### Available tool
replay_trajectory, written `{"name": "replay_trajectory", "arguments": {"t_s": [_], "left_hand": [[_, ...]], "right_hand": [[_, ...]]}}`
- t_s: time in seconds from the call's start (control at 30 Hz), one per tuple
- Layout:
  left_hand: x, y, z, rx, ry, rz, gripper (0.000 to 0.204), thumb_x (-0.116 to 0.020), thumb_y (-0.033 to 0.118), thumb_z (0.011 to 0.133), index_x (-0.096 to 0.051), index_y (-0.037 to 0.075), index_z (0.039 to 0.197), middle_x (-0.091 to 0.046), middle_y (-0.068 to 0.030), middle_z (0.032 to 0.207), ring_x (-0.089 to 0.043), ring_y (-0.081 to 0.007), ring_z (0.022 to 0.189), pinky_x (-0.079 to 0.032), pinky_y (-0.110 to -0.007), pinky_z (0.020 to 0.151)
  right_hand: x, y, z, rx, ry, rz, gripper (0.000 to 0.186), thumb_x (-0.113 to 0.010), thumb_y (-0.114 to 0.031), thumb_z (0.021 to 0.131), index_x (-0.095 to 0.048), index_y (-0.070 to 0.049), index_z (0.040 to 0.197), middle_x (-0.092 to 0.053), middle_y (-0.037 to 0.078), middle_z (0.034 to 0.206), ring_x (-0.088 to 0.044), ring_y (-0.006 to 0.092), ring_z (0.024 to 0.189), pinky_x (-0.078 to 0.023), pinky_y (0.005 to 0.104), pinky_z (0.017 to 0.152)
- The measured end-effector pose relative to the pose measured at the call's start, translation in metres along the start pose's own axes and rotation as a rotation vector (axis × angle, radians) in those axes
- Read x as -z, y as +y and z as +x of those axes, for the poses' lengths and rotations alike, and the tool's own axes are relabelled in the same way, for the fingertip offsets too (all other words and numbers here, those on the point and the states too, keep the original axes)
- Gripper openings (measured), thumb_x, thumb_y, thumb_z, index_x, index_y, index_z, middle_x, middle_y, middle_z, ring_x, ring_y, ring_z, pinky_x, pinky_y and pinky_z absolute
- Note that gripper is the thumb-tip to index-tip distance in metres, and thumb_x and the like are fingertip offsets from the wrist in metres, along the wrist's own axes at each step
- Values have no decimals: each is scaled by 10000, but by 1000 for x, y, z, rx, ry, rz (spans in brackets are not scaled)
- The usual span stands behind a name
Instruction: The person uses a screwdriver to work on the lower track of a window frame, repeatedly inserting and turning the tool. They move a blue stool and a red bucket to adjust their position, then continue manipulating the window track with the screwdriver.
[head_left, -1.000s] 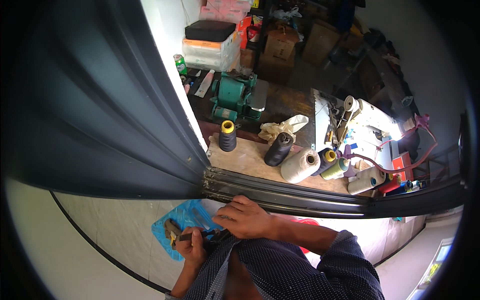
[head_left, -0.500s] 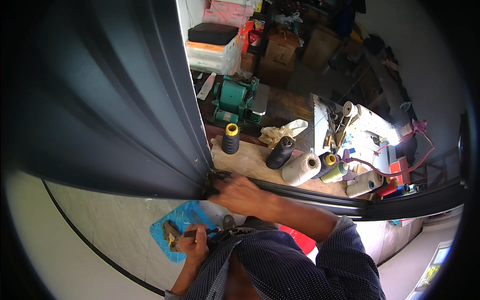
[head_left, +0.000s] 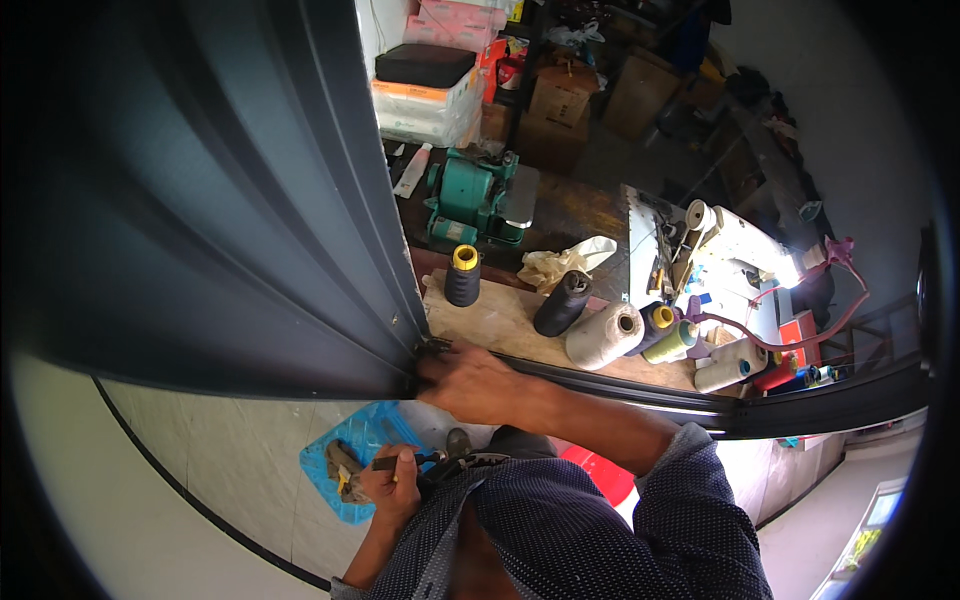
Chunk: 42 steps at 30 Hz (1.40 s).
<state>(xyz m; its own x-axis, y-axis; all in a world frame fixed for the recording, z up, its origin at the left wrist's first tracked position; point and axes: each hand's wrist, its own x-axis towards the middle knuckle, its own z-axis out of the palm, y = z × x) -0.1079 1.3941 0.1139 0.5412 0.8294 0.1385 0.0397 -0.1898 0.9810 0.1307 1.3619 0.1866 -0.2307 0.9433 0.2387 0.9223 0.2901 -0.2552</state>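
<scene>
My right hand (head_left: 470,385) is at the lower corner of a dark ribbed metal panel (head_left: 220,220), where it meets the black sill frame (head_left: 640,398). Its fingers curl inward in shadow there, and whatever they grip is hidden. Lower down, in front of my body, my left hand (head_left: 393,482) is closed round a dark-handled tool (head_left: 384,463) whose thin end points right; its exact kind does not show. Beneath that hand lies a blue openwork plastic piece (head_left: 335,435), with a brownish cloth-like item (head_left: 343,468) on it.
Thread cones, including a black one (head_left: 463,283) and a white one (head_left: 605,336), line a wooden ledge (head_left: 490,318) behind the sill. Beyond are a green motor-like machine (head_left: 475,195) and a lit white sewing machine (head_left: 740,245). Something red (head_left: 600,473) lies beside my body.
My right hand has shifted slightly and its fingertips reach deeper into the shadowed corner. My left hand stays nearly in place, still holding the tool, which has turned a little.
</scene>
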Motion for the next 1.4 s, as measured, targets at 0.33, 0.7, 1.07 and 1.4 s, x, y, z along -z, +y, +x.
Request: {"name": "replay_trajectory", "arguments": {"t_s": [0.33, 0.7, 1.07, 1.4], "left_hand": [[-1, -6, 1, 31, 1, 2, 278, -625, 202, 988, -728, -40, 898, -591, -48, 609, -530, -128, 569, -406, -295, 529], [-7, -7, 2, 5, -45, 37, 273, -632, 193, 985, -718, -40, 873, -610, -68, 634, -543, -148, 567, -433, -303, 545], [-4, -5, -4, -42, -28, 32, 287, -626, 205, 1003, -714, -32, 869, -580, -56, 621, -518, -125, 542, -394, -301, 505], [-3, 3, -6, -45, -35, 52, 225, -616, 133, 994, -698, -29, 861, -567, -58, 641, -514, -130, 545, -440, -301, 548]], "right_hand": [[-1, 5, 1, 57, -35, 6, 95, -636, -110, 743, -662, -50, 811, -624, 107, 903, -671, 275, 899, -543, 392, 737], [-9, 3, -3, 25, -42, 24, 141, -646, -85, 743, -681, -54, 876, -618, 104, 951, -655, 273, 904, -530, 396, 785], [-8, -30, -34, -38, 227, 90, 248, -663, -88, 752, -656, -76, 1000, -563, 80, 959, -619, 239, 826, -512, 363, 768], [-4, -44, -25, -399, 524, 679, 85, -746, -38, 852, -718, -22, 930, -639, 69, 847, -652, 201, 744, -524, 309, 668]]}}
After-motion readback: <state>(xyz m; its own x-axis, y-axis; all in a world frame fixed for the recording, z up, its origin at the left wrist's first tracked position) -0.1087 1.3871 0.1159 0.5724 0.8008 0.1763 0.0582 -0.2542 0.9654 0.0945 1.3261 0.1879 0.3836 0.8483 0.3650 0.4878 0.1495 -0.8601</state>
